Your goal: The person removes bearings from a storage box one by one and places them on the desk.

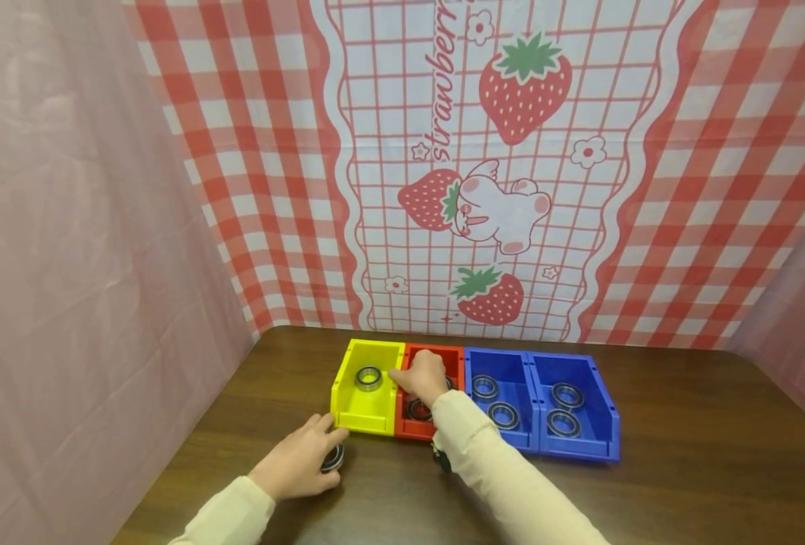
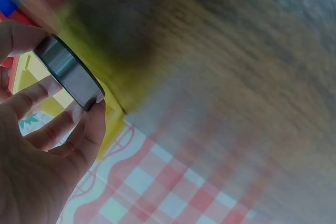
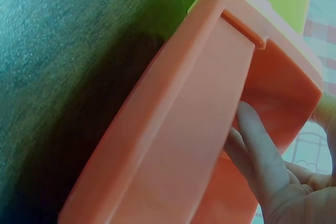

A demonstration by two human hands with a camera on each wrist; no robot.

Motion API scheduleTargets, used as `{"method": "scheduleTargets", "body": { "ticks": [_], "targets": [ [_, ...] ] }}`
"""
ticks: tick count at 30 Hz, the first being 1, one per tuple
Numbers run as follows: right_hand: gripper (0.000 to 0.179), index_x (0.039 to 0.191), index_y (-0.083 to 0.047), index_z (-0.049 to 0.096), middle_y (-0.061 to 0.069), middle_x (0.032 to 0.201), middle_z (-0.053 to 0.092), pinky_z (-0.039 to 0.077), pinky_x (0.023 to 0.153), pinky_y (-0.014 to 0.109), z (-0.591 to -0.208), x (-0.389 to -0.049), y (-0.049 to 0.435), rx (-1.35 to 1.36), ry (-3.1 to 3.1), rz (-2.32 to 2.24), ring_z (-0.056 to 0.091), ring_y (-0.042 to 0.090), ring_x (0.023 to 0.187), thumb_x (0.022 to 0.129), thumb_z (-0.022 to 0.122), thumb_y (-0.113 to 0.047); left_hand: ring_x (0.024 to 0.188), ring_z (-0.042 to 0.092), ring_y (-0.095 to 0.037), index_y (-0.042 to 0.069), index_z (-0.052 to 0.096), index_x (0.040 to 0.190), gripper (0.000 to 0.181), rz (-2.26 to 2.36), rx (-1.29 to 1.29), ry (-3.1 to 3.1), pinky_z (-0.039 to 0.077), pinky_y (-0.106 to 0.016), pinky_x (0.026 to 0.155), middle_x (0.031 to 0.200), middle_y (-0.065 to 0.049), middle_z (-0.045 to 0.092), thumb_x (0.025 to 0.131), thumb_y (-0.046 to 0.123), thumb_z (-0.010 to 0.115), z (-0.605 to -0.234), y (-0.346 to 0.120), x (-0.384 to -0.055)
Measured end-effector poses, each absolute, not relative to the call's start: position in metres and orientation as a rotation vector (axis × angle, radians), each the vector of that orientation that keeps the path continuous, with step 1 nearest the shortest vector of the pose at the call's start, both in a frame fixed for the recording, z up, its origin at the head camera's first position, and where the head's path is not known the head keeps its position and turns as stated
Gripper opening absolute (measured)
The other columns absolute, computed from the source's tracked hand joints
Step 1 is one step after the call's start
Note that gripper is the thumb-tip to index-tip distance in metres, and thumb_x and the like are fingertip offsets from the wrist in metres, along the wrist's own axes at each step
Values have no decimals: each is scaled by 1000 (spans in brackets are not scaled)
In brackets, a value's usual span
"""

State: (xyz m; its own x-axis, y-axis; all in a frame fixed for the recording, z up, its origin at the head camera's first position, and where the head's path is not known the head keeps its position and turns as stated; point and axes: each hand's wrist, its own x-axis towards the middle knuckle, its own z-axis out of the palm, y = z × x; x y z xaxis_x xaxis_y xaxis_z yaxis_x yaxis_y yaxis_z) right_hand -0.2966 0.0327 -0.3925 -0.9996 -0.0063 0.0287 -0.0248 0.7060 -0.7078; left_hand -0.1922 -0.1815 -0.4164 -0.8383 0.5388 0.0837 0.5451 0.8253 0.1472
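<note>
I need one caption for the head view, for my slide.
Left grip holds a round black-and-silver metal bearing; right grip reaches into the red plastic bin.

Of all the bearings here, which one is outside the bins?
The bearing held in the left grip, near the yellow bin's front-left corner. The other visible bearings all lie inside the yellow, red and blue bins.

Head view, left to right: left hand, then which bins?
Left hand → yellow bin → red bin → first blue bin → second blue bin.
</note>
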Motion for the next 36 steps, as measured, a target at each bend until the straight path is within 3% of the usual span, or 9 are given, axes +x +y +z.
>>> {"method": "scheduleTargets", "body": {
  "ticks": [15, 27, 34, 36],
  "targets": [
    [53, 47, -13, 37, -4, 43, 24, 23, 40, 21, -393, -295, 35, 24, -2857, 1226, 27, 10, 36, 80, 76, -28, 120, 51, -52, 2, 58, 126, 57, -318, -842, -3057, 46, -56, 98, 133, -32, 50, 76, 24, 73, -419, -185, -190],
    [54, 47, -14, 36, -4, 43, 23, 21, 39, 21, -395, -296, 34, 32, -2857, 1223, 26, 10, 35, 80, 75, -29, 119, 53, -48, 4, 59, 125, 56, -289, -835, -3057, 48, -56, 96, 130, -26, 54, 75, 27, 73, -415, -183, -191],
    [54, 47, -13, 36, -4, 43, 23, 22, 41, 22, -393, -296, 34, 19, -2858, 1199, 27, 11, 36, 81, 75, -30, 99, 59, -24, 11, 64, 113, 45, -112, -891, -2862, 54, -41, 77, 110, -10, 62, 75, 34, 71, -396, -172, -198],
    [54, 47, -13, 36, -4, 43, 24, 23, 40, 22, -393, -295, 34, 10, -2869, 1196, 29, 11, 35, 81, 75, -31, 101, 60, -25, 11, 62, 114, 47, -99, -895, -2832, 55, -41, 78, 111, -9, 62, 75, 36, 71, -392, -169, -200]
  ]
}}
